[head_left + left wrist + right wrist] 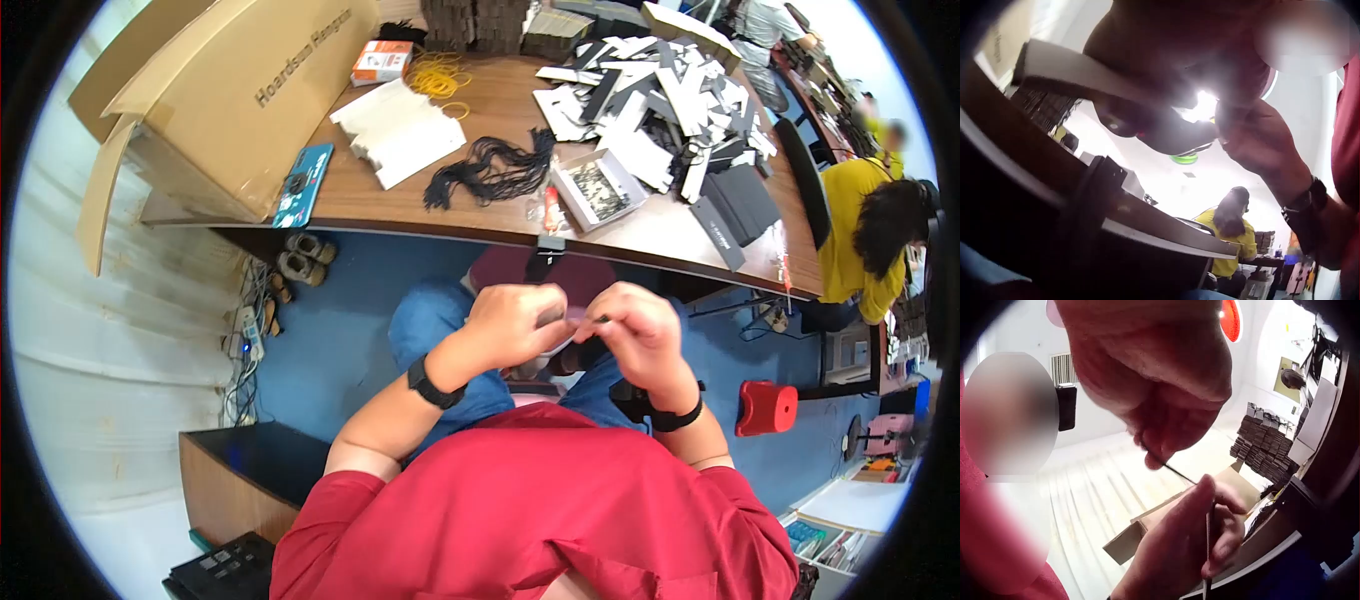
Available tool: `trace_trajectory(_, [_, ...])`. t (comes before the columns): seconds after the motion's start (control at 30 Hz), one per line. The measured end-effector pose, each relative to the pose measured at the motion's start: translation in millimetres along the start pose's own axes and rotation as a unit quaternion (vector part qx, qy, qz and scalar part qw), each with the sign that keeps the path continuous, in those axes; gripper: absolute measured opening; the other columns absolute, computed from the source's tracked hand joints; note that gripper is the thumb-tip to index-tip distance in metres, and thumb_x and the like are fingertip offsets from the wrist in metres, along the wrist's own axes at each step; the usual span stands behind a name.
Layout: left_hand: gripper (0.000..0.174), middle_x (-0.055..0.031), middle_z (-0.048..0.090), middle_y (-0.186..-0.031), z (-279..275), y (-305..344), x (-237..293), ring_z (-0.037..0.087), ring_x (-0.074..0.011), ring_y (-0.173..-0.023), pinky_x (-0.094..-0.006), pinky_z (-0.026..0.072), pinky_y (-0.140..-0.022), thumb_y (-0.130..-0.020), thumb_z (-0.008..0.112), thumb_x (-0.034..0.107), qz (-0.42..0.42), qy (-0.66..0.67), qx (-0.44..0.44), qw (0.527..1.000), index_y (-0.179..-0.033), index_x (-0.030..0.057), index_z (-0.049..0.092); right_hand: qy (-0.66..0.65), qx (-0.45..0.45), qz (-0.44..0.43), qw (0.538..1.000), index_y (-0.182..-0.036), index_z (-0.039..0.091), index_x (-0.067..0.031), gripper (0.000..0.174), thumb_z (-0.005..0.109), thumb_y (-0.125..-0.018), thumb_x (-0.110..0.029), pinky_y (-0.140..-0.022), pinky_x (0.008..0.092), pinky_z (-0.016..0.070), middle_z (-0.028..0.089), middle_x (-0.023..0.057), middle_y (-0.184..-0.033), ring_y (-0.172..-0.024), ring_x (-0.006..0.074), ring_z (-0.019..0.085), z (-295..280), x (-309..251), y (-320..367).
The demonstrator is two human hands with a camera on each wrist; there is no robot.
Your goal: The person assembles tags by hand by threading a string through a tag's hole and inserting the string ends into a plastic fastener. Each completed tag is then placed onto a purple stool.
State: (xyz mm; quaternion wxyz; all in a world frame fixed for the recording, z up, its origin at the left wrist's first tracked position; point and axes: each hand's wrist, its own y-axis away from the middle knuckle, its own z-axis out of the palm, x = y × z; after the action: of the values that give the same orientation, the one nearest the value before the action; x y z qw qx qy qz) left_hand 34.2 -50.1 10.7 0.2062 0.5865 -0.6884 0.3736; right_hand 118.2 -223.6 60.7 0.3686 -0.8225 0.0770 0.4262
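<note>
My left hand (pixel 508 325) and right hand (pixel 645 335) meet in front of my chest, above my lap. A thin black cord (pixel 1179 474) runs taut between them in the right wrist view. Its upper end is pinched in my right fingertips; its lower end reaches my left thumb tip. My left hand also grips a thin flat strip (pixel 1079 70), seen nearly edge-on in the right wrist view. In the left wrist view, glare washes out the spot where the fingertips meet.
On the table (pixel 500 220) lie a bundle of black cords (pixel 490 170), an open box of small pieces (pixel 600 190), a pile of black and white strips (pixel 660 100), a white sheet (pixel 400 130) and a phone (pixel 303 186). A large carton (pixel 240 110) stands left.
</note>
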Motion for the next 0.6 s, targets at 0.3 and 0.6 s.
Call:
trace_trajectory(0.3, [0.026,-0.008,0.058,-0.065,10.6,12.5,2.7,0.061,-0.0227,-0.057,-0.0333,0.0453,-0.051,-0.085,0.061,0.028,-0.014,0.015,-0.035,0.999,-0.072,0.0057,0.057,-0.591,0.131,0.396,0.691,-0.086,0.06,-0.0051,0.013,0.055,-0.091,-0.016,-0.059,0.0254,0.0468,0.064,0.0043,-0.077,-0.068,0.0174,0.063,-3.5,47.5,32.4])
trace_trajectory(0.6, [0.023,-0.0165,0.058,-0.092,18.8,17.9,-11.8,0.058,-0.0353,-0.089,-0.0416,0.0471,-0.075,-0.083,0.054,0.018,-0.031,0.026,-0.199,0.979,-0.1,0.002,0.057,0.164,0.115,0.198,0.96,-0.106,0.055,-0.0003,0.027,0.062,-0.079,-0.003,-0.077,0.0336,0.05,0.061,0.0122,-0.096,-0.086,0.0264,0.061,-5.5,53.9,24.6])
